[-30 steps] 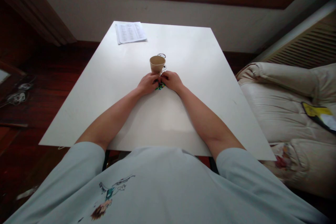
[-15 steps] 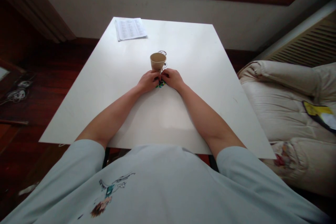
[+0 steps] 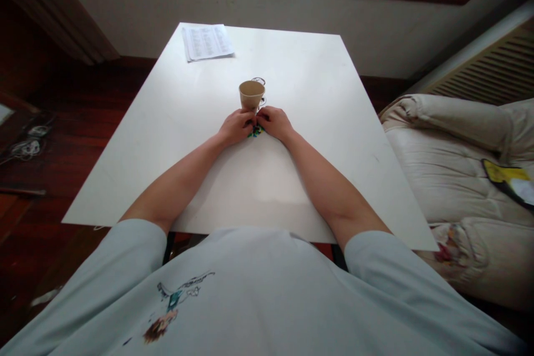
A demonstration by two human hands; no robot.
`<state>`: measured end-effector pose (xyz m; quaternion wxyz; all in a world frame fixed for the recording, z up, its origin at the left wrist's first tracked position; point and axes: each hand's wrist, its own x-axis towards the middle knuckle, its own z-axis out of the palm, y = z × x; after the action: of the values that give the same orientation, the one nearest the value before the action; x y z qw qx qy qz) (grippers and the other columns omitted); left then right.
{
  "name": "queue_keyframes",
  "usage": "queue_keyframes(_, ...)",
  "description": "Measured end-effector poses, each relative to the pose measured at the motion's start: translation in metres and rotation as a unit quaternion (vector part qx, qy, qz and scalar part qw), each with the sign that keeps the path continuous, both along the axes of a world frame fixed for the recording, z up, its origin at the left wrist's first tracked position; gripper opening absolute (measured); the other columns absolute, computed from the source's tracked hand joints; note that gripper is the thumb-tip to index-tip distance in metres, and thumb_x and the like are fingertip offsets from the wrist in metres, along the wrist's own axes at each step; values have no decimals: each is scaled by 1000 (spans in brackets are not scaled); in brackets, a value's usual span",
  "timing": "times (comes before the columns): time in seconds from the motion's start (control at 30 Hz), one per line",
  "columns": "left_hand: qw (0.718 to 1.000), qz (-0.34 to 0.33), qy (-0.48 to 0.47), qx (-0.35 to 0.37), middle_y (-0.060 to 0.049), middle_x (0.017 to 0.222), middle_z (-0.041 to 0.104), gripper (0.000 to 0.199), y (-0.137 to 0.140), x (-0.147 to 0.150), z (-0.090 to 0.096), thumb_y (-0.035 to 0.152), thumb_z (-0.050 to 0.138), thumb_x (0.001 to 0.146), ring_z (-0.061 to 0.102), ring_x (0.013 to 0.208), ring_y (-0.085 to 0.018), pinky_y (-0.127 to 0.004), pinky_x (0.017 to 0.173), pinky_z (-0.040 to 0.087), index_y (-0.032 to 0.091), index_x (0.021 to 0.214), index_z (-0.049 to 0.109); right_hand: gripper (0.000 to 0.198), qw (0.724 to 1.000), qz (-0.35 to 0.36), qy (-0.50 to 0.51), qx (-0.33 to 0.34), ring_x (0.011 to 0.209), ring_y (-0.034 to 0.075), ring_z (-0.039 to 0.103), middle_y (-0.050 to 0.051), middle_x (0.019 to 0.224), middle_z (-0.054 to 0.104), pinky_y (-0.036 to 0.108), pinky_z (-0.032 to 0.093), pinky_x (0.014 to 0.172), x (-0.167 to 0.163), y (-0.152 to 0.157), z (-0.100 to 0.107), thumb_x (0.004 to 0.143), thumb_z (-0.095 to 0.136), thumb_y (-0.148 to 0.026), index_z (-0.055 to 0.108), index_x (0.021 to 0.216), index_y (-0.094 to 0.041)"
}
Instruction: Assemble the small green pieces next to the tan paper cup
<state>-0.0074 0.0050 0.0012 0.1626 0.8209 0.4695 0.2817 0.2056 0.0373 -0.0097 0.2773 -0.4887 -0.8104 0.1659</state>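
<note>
Both hands meet near the middle of the white table point(image 3: 267, 172). My left hand point(image 3: 237, 125) has its fingers curled inward, with the tips close to those of my right hand point(image 3: 273, 120). The right hand's fingers are pinched together too. Whatever either hand holds is too small and too hidden to name. Several small green, blue and yellow pieces point(image 3: 256, 132) lie in a pile just below the fingertips. A tan paper cup point(image 3: 251, 94) stands upright right behind the hands; its lower part is partly covered by them. Behind the cup lies a thin dark cord or string point(image 3: 259, 80).
Printed sheets of paper point(image 3: 207, 43) lie at the table's far left corner. A cream padded sofa point(image 3: 454, 150) stands close along the right side, with a yellow and black item point(image 3: 504, 175) on it. White cables point(image 3: 27, 147) lie at the left on the floor.
The view has tilted very slightly, so the table sits a little higher in the picture. Both hands keep nearly the same place and pose, and the cup has not moved on the table.
</note>
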Motion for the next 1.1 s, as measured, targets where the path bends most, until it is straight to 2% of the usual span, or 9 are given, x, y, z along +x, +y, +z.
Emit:
queue_keyframes(0.2,1000,-1,-2,3,-10,116,82,23,2,-1,-2,16,67,87,77,112,-29,-40,99,62,24,99,85,20,1000,-2,2,-4,85,21,58,7,93,76,33,43,78,-1,-4,6,95,65,-32,81,93,-20)
queue_keyframes(0.5,1000,-10,-6,10,-10,115,82,24,3,-1,-5,14,66,87,78,111,-29,-40,99,63,23,98,85,19,1000,2,-4,-7,87,22,59,7,94,76,34,42,80,-2,-2,5,95,64,-27,81,94,-19)
queue_keyframes(0.93,1000,-7,-16,-12,-11,115,81,23,0,0,1,12,67,86,77,110,-29,-42,100,63,22,98,84,21,1000,-1,7,-7,86,22,58,7,90,75,34,43,79,-2,-3,5,95,66,-32,82,97,-19)
queue_keyframes(1.1,1000,-5,-14,-8,-10,114,82,22,1,1,1,12,67,87,77,111,-29,-40,99,63,22,95,83,19,1000,-4,4,-11,87,22,58,7,92,76,34,42,80,-2,-4,6,95,65,-27,83,95,-19)
